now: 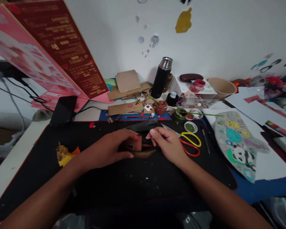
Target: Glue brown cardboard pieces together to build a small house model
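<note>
Scissors (190,143) (yellow-red) beside right hand (166,143).

Matt black mat (133,181) – glossy metal flask (161,78), rough cardboard scraps (128,81).

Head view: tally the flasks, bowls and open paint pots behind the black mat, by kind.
Flask: 1
Bowl: 1
Open paint pots: 2, brown pot and green pot
Total: 4
</note>
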The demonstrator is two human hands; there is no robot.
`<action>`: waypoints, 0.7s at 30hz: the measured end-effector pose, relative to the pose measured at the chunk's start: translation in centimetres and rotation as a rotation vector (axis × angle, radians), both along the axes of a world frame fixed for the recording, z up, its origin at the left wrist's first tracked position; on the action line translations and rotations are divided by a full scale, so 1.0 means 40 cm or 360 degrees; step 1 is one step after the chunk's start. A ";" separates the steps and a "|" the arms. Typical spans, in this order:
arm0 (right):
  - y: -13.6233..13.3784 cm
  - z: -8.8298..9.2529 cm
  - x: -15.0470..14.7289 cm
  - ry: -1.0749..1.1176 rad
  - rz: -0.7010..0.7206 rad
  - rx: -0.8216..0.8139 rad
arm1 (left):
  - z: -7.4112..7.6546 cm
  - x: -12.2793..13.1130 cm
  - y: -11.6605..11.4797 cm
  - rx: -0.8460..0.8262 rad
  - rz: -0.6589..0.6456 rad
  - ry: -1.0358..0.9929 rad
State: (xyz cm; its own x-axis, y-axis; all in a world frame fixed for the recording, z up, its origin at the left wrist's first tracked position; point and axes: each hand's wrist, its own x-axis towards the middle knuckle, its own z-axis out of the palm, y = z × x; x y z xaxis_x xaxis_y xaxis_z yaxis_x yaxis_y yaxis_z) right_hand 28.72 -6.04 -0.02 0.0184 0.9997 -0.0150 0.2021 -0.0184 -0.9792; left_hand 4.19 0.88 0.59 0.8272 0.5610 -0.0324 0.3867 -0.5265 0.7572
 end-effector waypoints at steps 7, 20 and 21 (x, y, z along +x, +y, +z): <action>0.013 0.069 0.046 0.0586 -0.0196 -0.0073 | -0.002 -0.003 0.000 -0.0001 0.0002 -0.0038; -0.049 0.019 0.025 0.0161 0.0182 -0.0226 | -0.010 -0.005 -0.006 -0.0001 0.0019 -0.0024; -0.050 0.019 0.022 0.0082 0.0187 -0.0212 | -0.009 -0.005 -0.006 -0.0006 0.0014 -0.0029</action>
